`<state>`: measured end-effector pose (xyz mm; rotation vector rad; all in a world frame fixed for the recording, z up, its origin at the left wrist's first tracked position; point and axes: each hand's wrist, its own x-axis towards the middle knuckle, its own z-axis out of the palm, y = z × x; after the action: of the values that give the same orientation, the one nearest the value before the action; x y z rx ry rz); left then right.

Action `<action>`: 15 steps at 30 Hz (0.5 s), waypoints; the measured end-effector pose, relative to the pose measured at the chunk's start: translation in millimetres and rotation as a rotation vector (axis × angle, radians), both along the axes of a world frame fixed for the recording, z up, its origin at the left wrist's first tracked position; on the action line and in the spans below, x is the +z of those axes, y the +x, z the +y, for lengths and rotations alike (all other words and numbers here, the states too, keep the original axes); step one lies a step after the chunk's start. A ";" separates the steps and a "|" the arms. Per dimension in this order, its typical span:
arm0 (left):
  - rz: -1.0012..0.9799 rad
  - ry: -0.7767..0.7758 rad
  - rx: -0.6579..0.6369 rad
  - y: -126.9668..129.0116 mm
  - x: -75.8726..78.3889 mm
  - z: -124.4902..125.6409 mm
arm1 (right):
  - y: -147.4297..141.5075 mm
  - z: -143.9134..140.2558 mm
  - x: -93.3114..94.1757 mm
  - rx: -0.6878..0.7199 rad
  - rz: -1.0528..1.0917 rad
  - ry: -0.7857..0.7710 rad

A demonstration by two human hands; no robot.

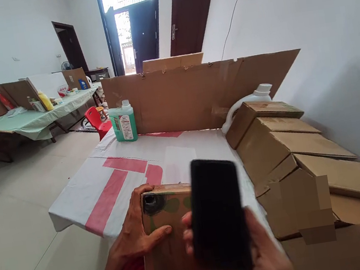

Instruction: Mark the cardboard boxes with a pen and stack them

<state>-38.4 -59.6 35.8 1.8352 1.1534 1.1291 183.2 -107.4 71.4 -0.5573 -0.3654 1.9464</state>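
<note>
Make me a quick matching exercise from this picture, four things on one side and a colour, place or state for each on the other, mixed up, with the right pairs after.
1. Smartphone
2. Cardboard box
3. Transparent jug
4. Chair

A. Red
B. Gripped by the left hand
C. Held in the right hand
D. Green liquid inside

Pairs: 1-C, 2-B, 3-D, 4-A.

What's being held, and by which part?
Right hand grips a phone-like device by its lower sides; left hand a cardboard box by one corner.
</note>
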 end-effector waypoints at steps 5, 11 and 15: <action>-0.297 -0.334 0.127 -10.8 -23.5 -18.7 | -65.3 -5.5 -7.2 0.420 0.151 0.007; -0.569 -0.745 0.076 -23.8 -67.2 -56.0 | -84.6 -0.4 -20.1 0.611 0.227 0.026; -0.606 -0.855 0.067 -28.7 -70.1 -59.5 | -79.2 -1.2 -24.4 0.576 0.193 -0.014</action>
<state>-67.0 -119.1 -34.2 0.7387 1.0802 0.9127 104.0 -108.6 46.9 -0.2820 -0.4203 2.5333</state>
